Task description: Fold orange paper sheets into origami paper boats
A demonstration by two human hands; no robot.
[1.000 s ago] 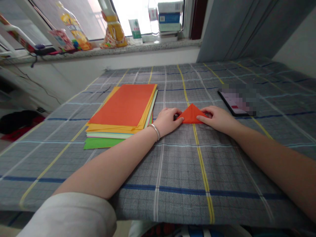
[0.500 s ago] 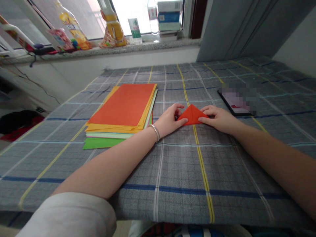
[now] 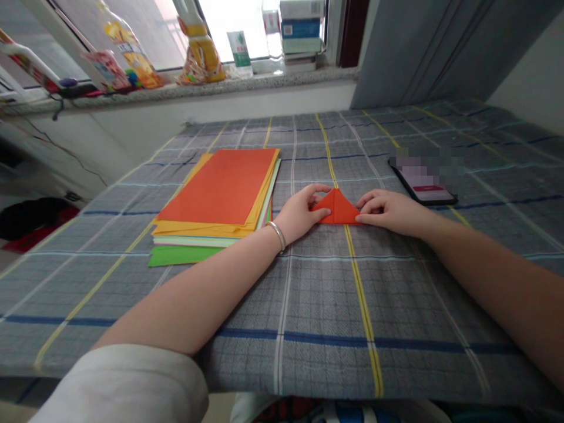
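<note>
A small folded triangle of orange-red paper (image 3: 338, 207) sits between my hands, its point facing away from me and a crease down its middle. My left hand (image 3: 305, 207) grips its left side, thumb on top and fingers behind. At the right corner, my right hand (image 3: 388, 211) pinches the paper between thumb and curled fingers. To the left lies a stack of coloured paper sheets (image 3: 224, 188), orange on top with yellow, white and green below.
A checked grey cloth (image 3: 317, 294) covers the table. Beyond my right hand lies a phone (image 3: 423, 182), partly blurred out. Bottles (image 3: 132, 50) and boxes (image 3: 302, 28) stand on the windowsill (image 3: 264, 81) at the back.
The folded paper has shifted slightly left. My right thumb and fingers have moved out from its face to its right corner; my left hand still holds its left side.
</note>
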